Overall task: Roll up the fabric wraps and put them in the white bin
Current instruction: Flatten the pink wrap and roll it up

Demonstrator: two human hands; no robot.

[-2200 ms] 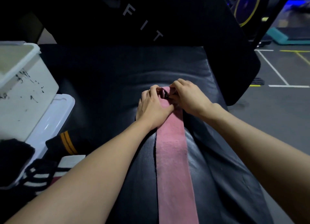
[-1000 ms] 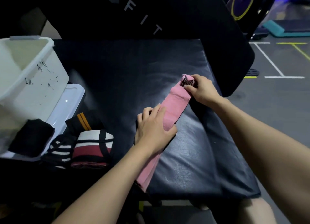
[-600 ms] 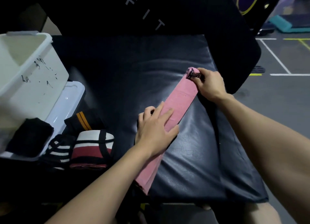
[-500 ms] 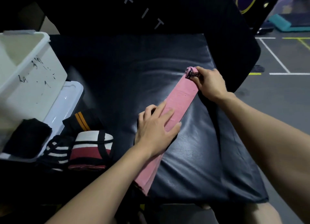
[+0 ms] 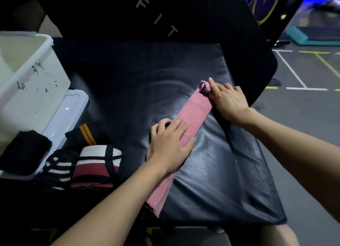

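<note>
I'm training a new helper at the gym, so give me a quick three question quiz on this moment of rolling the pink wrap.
1. True or false: the pink wrap is already fully rolled.
2. Which hand lies flat on the wrap's middle? A) left hand B) right hand
3. Fill in: the white bin stands on the person's ____ side.

Key: 1. False; only its far end, at the right hand's fingers, has a small roll, and the rest lies flat on the black pad. 2. A. 3. Left.
</note>
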